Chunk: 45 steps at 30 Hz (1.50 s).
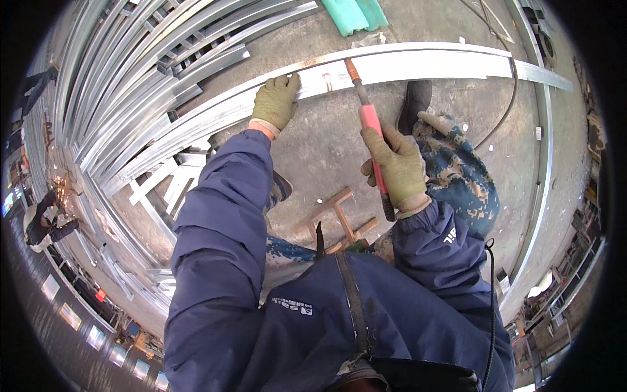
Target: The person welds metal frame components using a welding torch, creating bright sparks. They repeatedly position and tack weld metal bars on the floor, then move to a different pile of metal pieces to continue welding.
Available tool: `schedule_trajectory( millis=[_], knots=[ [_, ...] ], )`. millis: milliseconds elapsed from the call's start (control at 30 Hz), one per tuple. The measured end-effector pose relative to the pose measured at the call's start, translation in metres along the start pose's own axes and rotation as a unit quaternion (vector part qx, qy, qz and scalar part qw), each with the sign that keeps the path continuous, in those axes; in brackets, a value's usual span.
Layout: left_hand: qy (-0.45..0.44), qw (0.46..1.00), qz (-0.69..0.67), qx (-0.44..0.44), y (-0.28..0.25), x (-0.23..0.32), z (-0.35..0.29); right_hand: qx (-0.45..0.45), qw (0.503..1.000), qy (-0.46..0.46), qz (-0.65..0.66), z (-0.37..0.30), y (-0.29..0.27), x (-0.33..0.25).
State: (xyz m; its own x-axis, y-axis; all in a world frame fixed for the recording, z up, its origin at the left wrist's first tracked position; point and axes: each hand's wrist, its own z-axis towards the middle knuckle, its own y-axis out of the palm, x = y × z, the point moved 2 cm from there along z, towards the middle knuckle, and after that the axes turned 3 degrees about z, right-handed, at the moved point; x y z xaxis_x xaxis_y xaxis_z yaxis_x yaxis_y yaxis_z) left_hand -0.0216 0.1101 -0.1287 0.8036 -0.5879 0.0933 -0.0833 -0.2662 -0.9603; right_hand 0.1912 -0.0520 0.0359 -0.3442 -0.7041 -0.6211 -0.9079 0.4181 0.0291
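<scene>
A long silvery metal profile (418, 67) crosses in front of me from the lower left to the right. My left hand (276, 101), in an olive work glove, grips its edge with fingers curled over the far side. Gloved alike, my right hand (396, 163) is closed round a long tool with a pink handle (370, 117), a grey neck and an orange-brown end. That end meets the profile's face; the tool's exact kind cannot be made out. A small reddish mark (328, 81) shows on the profile between my hands.
Many metal profiles (124, 72) are stacked at the left, with short offcuts (176, 179) below. A wooden frame (341, 212) sits between my legs. Green sheeting (353, 14) lies beyond the profile. A dark cable (506, 114) loops at right. Another person (42, 225) works near sparks at far left.
</scene>
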Motion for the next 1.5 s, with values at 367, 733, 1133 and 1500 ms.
schedule_trajectory(
  millis=[367, 733, 1133, 1500],
  knots=[
    [-0.039, 0.999, -0.014, 0.028, -0.019, -0.011, 0.01, -0.016, 1.0, 0.011, -0.017, 0.001, 0.007, -0.001],
    [-0.101, 0.994, 0.039, 0.015, -0.037, -0.004, 0.005, -0.036, 0.999, 0.034, 0.003, 0.024, 0.008, 0.022],
    [-0.046, 0.931, -0.338, -0.127, -0.114, 0.115, -0.078, -0.068, 0.997, 0.019, 0.03, 0.039, 0.012, 0.034],
    [-0.037, 0.926, -0.357, -0.114, -0.097, 0.115, -0.072, -0.049, 0.999, 0.021, 0.009, 0.044, 0.015, 0.032]
  ],
)
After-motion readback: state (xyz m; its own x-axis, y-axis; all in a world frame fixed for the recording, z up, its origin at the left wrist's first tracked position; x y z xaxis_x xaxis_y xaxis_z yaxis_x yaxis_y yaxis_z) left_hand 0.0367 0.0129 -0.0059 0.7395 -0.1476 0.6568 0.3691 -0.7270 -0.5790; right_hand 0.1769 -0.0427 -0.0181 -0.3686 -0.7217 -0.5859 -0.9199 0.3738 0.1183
